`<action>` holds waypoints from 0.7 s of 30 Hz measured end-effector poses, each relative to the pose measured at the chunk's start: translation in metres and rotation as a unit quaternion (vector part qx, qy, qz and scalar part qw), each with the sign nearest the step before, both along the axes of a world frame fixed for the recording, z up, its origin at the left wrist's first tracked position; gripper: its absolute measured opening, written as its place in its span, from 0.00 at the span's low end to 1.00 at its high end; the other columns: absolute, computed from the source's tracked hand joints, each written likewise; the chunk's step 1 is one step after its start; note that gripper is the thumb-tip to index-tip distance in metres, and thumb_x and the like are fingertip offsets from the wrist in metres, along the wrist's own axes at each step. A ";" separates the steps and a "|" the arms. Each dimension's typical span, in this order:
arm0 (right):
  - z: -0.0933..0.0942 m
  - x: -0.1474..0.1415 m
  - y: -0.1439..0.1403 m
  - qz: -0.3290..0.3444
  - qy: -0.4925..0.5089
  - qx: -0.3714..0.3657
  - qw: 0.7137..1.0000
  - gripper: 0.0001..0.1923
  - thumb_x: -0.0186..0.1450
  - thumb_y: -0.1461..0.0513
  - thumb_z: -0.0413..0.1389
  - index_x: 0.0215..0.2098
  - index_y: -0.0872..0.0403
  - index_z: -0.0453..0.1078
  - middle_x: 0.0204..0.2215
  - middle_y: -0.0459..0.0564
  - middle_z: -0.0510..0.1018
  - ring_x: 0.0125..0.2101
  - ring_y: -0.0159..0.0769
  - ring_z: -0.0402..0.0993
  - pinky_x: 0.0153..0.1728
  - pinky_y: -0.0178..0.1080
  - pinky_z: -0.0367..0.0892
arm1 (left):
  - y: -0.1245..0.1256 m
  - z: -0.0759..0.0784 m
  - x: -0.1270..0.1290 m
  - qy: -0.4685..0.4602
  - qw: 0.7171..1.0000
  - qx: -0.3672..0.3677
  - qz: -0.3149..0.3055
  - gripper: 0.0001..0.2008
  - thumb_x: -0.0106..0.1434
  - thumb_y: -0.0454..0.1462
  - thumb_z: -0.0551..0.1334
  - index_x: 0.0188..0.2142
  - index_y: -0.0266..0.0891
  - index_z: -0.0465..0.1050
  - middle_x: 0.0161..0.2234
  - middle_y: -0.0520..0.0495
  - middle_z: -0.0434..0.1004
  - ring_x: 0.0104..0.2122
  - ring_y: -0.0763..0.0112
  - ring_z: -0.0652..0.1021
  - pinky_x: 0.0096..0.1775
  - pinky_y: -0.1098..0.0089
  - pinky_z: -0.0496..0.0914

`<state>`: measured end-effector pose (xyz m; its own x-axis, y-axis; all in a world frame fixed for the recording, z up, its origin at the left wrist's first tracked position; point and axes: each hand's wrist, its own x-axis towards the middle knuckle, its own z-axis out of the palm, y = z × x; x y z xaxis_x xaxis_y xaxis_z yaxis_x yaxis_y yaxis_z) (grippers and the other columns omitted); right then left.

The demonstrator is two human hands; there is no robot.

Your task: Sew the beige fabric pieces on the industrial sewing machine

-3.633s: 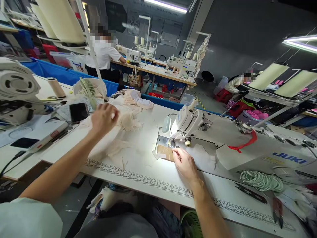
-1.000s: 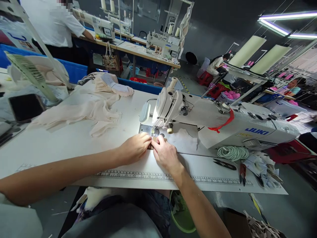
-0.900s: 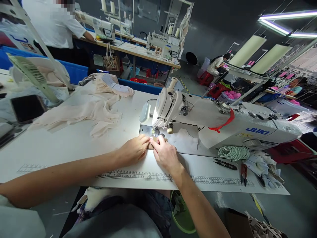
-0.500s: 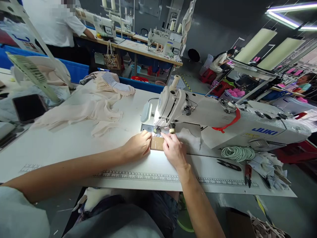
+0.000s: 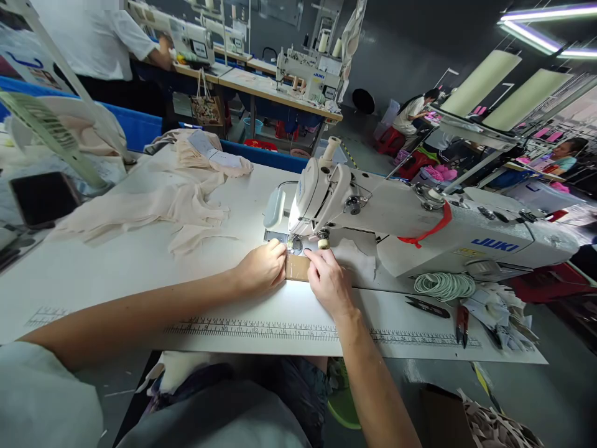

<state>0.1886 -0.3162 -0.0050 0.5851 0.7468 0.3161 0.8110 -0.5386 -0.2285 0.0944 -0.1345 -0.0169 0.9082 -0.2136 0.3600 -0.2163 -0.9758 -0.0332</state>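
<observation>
Far out at 9 o'clock there's a dark phone (image 5: 43, 199) lying flat near the worktop (image 5: 140, 274) edge, and toward 10 o'clock a loose heap of cream fabric (image 5: 153, 208) that's well apart from the hands. Moving in, the left hand (image 5: 261, 267) sits at about 11 o'clock from the ruler strip (image 5: 261, 330) printed along the front edge, its fingers (image 5: 277, 249) curled and pressed down on the left edge of a small brown card piece (image 5: 297, 267). That piece lies flat on the worktop right in front of the needle area of the white sewing machine (image 5: 373, 211), in the bright spot from the machine lamp. My guess is it's light and fairly stiff, thin enough to skid on the smooth surface, so it's better pinned flat by its edges than picked up. The right hand (image 5: 331, 286) is touching its right edge, fingers (image 5: 314, 258) close together and stretched toward the needle at 12 o'clock, pressing rather than pinching as far as I can tell. Neither hand is actually closed around anything. Further over at 3 o'clock there's a coil of pale green cord (image 5: 443, 286), then dark snips (image 5: 428, 306) and red-handled ones (image 5: 461, 320) beside a pile of scraps.
</observation>
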 end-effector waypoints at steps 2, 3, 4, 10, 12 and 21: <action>-0.001 0.000 0.001 -0.001 0.012 0.019 1.000 0.21 0.70 0.66 0.45 0.53 0.54 0.76 0.43 0.55 0.78 0.37 0.38 0.76 0.35 0.36 0.67 | 0.000 0.001 0.000 0.004 1.000 0.009 0.002 0.14 0.69 0.32 0.52 0.34 0.33 0.76 0.37 0.36 0.75 0.37 0.58 0.71 0.39 0.61 0.71; -0.001 0.001 0.002 -0.002 0.023 0.032 0.999 0.20 0.71 0.65 0.45 0.52 0.54 0.76 0.44 0.55 0.79 0.38 0.39 0.76 0.36 0.36 0.67 | 0.000 0.001 0.000 0.007 1.000 0.012 0.001 0.14 0.69 0.33 0.52 0.33 0.33 0.76 0.37 0.36 0.75 0.37 0.58 0.71 0.39 0.61 0.70; -0.001 0.002 0.004 -0.006 0.036 0.046 0.998 0.19 0.72 0.64 0.45 0.50 0.54 0.77 0.44 0.55 0.80 0.39 0.39 0.76 0.37 0.36 0.67 | 0.001 0.002 0.000 0.009 1.000 0.014 -0.001 0.14 0.69 0.33 0.52 0.33 0.33 0.76 0.37 0.36 0.75 0.37 0.58 0.71 0.38 0.61 0.70; 0.012 0.024 0.019 -0.064 0.123 0.073 0.988 0.17 0.74 0.57 0.46 0.34 0.52 0.74 0.28 0.50 0.80 0.31 0.37 0.75 0.33 0.35 0.63 | 0.003 0.004 0.000 0.007 1.000 -0.001 -0.008 0.14 0.69 0.32 0.51 0.34 0.33 0.75 0.38 0.36 0.76 0.38 0.58 0.71 0.38 0.62 0.72; 0.015 0.029 0.023 -0.062 0.138 0.077 0.985 0.19 0.74 0.56 0.46 0.29 0.50 0.71 0.24 0.47 0.78 0.28 0.36 0.74 0.33 0.34 0.62 | 0.003 0.004 0.000 0.008 1.000 0.002 -0.007 0.14 0.69 0.32 0.52 0.34 0.33 0.76 0.38 0.36 0.76 0.38 0.58 0.71 0.37 0.62 0.72; 0.006 0.016 0.016 -0.047 0.160 0.115 0.979 0.25 0.74 0.50 0.41 0.25 0.50 0.67 0.20 0.46 0.75 0.24 0.34 0.72 0.30 0.33 0.62 | 0.005 0.003 0.003 0.026 1.000 -0.001 0.000 0.13 0.69 0.32 0.52 0.34 0.33 0.75 0.39 0.36 0.76 0.39 0.58 0.72 0.39 0.61 0.73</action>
